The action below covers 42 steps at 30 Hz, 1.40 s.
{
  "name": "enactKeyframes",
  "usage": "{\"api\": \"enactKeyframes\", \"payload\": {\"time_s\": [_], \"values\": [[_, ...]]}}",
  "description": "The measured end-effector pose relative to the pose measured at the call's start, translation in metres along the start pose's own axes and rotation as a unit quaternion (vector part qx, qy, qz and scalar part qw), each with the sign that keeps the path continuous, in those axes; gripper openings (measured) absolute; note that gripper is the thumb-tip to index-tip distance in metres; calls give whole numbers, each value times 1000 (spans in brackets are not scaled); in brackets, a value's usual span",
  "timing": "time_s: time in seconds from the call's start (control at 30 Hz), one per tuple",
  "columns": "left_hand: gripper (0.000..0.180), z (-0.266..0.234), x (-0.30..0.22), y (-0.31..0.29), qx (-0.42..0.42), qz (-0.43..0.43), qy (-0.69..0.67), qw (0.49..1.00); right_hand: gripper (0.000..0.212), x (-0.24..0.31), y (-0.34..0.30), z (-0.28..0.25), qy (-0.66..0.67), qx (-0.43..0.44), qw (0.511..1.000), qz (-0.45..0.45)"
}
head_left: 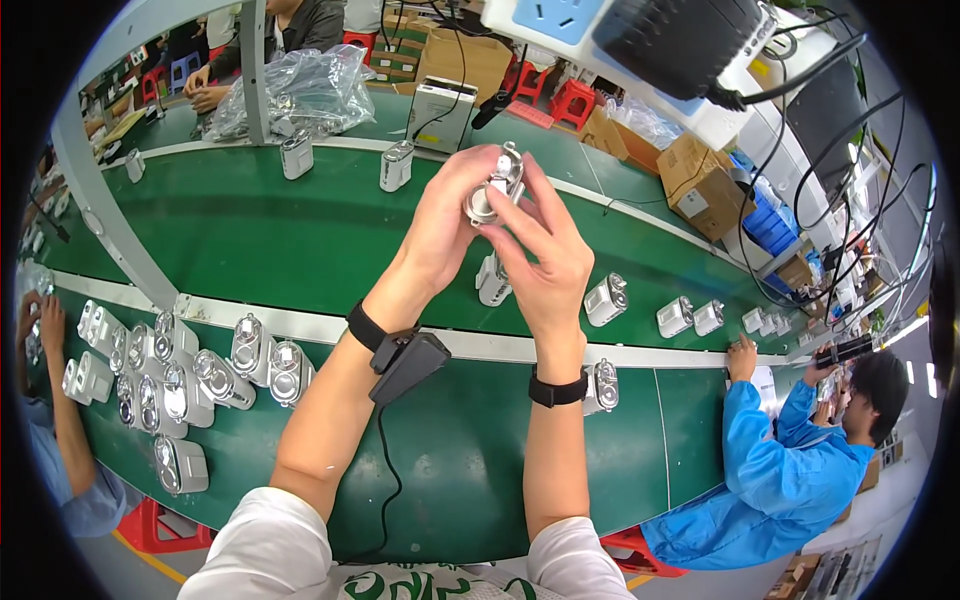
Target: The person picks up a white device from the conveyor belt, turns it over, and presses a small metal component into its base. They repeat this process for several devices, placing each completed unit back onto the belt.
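Above the green belt, both my hands hold one small white device with a clear, shiny top and a round part (484, 204). My left hand (438, 222) is closed around its left side. The fingers of my right hand (552, 248) press on its right side and front. Just below them on the belt stands a similar white device (493, 282), partly covered by my right hand. Another one (602, 386) is beside my right wrist. To the left of my left forearm, several more such devices (180, 466) are grouped on the green table (460, 460).
More devices (606, 300) stand along the belt (330, 230). A grey metal post (110, 230) rises at left. A power socket with a black adapter (680, 45) and cables hangs overhead. A co-worker in blue (790, 470) sits at right; another person's arm (62, 395) reaches in at left.
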<state>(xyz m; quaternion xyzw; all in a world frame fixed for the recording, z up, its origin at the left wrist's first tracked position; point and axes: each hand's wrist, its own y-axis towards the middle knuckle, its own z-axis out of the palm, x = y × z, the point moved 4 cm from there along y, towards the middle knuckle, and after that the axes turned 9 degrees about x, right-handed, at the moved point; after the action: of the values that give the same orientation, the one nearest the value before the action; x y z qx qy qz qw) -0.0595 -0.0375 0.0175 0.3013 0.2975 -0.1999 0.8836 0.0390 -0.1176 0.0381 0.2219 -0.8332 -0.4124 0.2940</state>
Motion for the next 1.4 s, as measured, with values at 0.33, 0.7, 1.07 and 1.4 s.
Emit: {"api": "enactKeyframes", "payload": {"time_s": [0.33, 0.7, 1.07, 1.4], "values": [[52, -10, -17, -8, -14, 114, 188, 975, 44, 13, 0, 6, 303, 17, 951, 55], [58, 4, -42, -21, -23, 417, 521, 744, 58, 27, 3, 5, 388, -11, 918, 86], [56, 18, -47, -34, 7, 467, 587, 661, 67, 36, -2, 3, 430, 46, 891, 138], [54, 27, -55, -40, 11, 500, 599, 626, 64, 40, -4, 2, 458, 19, 873, 165]]}}
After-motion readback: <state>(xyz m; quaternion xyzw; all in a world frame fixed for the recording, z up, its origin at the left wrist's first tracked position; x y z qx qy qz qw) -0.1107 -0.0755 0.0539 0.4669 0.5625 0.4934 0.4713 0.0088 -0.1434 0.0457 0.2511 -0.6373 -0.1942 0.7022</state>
